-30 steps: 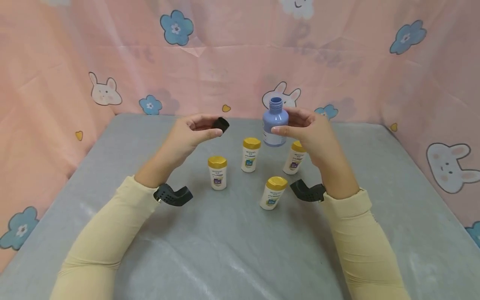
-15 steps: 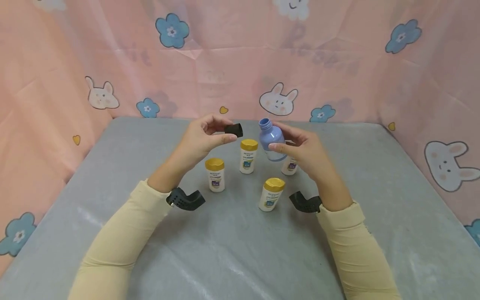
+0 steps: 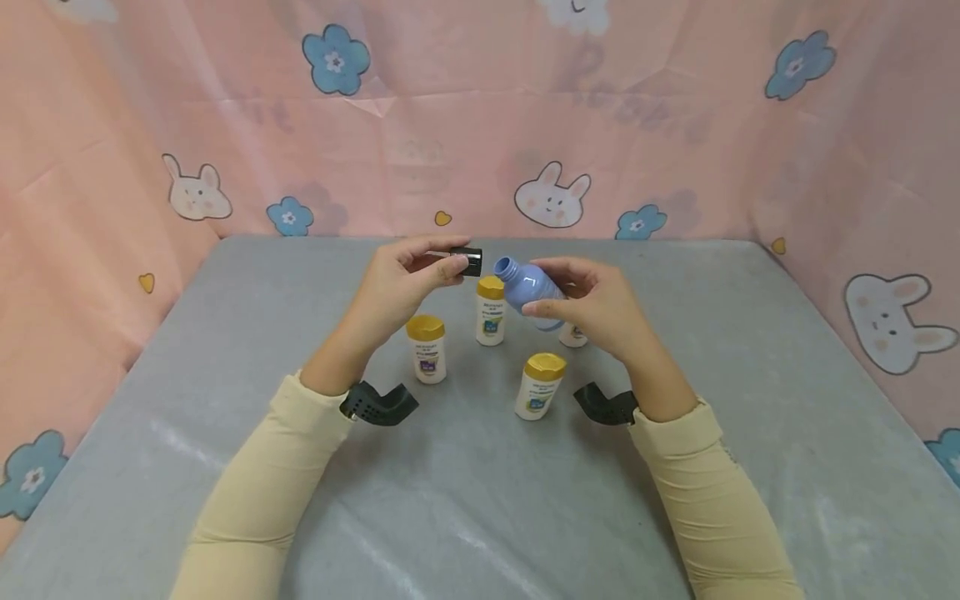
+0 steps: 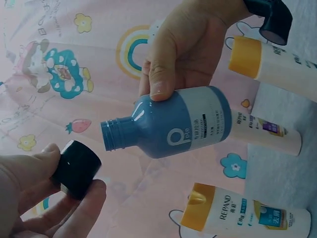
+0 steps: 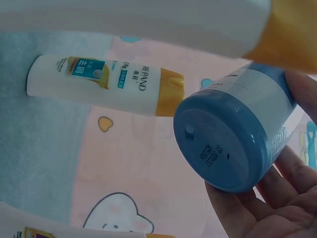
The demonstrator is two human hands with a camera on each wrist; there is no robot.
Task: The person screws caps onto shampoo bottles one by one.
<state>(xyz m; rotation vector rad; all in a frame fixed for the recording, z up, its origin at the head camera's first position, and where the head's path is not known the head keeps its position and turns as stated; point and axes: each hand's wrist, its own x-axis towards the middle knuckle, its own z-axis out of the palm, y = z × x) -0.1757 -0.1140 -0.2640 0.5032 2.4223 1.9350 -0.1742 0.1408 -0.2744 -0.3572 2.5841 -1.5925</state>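
The blue bottle (image 3: 531, 290) is held tilted above the worktop (image 3: 480, 467) in the curled fingers of the right hand (image 3: 592, 310), open neck aimed left at the black cap (image 3: 472, 261) pinched just beside it by the left hand (image 3: 397, 287).

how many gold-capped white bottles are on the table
4. Front left, middle back, front centre, and one mostly hidden behind the right hand. All stand upright on the grey table.

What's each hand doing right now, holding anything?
Left hand: fingers pinch the black cap, off the bottle.
Right hand: fingers curled round the blue bottle, tilted, open neck toward the cap.
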